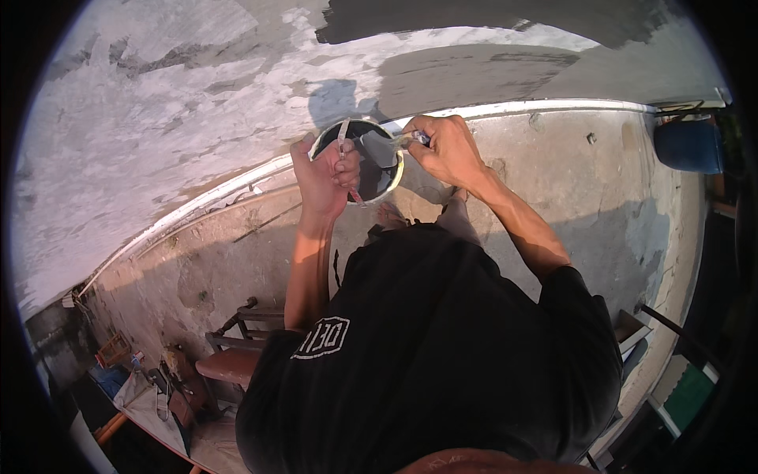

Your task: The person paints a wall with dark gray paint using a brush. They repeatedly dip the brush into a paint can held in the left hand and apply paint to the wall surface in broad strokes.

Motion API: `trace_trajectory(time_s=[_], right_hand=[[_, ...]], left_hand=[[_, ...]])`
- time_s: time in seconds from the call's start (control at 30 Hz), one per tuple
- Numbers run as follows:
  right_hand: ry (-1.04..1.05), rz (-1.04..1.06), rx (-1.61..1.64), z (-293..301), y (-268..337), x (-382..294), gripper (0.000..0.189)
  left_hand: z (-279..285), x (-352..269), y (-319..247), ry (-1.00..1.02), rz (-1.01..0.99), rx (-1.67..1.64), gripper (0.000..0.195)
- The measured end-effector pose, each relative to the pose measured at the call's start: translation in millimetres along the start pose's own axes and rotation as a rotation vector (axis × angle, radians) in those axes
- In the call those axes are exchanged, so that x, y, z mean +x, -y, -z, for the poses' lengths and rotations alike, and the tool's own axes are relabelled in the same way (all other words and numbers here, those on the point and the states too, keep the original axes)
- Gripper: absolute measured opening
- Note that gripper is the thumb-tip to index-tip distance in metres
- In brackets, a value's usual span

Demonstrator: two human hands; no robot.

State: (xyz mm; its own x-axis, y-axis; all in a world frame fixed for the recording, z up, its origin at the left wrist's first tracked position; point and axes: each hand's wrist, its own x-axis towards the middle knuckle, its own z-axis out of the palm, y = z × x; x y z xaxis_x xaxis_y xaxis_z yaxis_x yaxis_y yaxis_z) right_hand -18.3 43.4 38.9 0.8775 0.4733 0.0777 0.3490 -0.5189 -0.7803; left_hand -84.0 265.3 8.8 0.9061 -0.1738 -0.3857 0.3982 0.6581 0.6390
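Note:
My left hand (328, 178) grips the strap-like handle (342, 139) of a round paint bucket (398, 178), held up before me close to the wall. Inside the bucket is dark grey paint (370, 178), with a paler grey patch near its middle. My right hand (447, 148) is at the bucket's right rim, its fingers closed around the short handle of what looks like a paintbrush (417, 138). The tool's head points into the bucket; where it ends against the grey paint is hard to tell. Both hands are bare.
The wall (177, 118) bears patchy white and grey, with darker grey paint (474, 21) at the top. A white ledge (521, 108) edges its foot above the concrete floor (556, 154). A wooden chair (231, 361) stands lower left, a blue chair (690, 145) far right.

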Motion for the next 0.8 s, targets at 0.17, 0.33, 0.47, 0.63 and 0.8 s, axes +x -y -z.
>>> trace_trajectory(time_s=[0.17, 0.33, 0.47, 0.63, 0.8], right_hand=[[0.069, 0.178, -0.177, -44.6, -18.3, 18.8, 0.018], [0.149, 0.215, -0.287, -61.9, -25.6, 25.4, 0.012], [0.154, 0.213, -0.317, -64.5, -37.8, 22.4, 0.011], [0.133, 0.195, -0.274, -47.8, -42.2, 16.5, 0.011], [0.069, 0.212, -0.216, -10.5, -43.6, 2.5, 0.01]], left_hand=[[-5.1, 0.6, -4.3, 0.066, 0.029, -0.027, 0.066], [-14.9, 5.4, -5.3, 0.086, 0.078, -0.076, 0.067], [-24.0, 8.9, -3.2, 0.07, 0.085, -0.072, 0.064], [-38.8, 15.1, 3.5, 0.047, 0.074, -0.061, 0.059], [-56.0, 24.8, 11.3, 0.053, 0.059, -0.049, 0.059]])
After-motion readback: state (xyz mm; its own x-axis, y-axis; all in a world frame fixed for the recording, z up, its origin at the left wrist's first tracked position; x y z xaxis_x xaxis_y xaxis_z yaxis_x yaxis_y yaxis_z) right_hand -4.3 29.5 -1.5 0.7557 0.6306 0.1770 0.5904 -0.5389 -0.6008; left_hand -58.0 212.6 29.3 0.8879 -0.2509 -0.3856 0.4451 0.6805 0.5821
